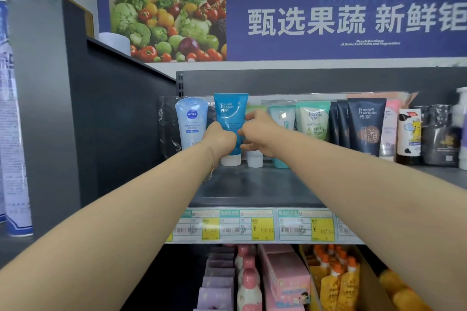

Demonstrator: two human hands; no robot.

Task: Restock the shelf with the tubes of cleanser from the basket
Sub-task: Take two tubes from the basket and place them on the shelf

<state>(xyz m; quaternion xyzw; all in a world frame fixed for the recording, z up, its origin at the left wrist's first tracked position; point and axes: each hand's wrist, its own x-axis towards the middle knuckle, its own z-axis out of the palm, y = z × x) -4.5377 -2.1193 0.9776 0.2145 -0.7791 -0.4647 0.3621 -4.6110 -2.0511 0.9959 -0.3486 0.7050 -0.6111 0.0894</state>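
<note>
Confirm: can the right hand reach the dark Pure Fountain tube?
Likely yes, once freed: the right hand pinches the blue tube, but the dark tube stands unblocked at the row's front.

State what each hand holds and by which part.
Both hold the blue plastic cleanser tube: left hand round its lower body, right hand at its right edge.

A blue cleanser tube point(230, 113) upright on its white cap, far back-left on the grey shelf point(252, 192).

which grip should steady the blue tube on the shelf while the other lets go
Left, probably: the left grip curls round the bright blue plastic tube low, near its white cap; the right grip pinches just its edge.
</note>
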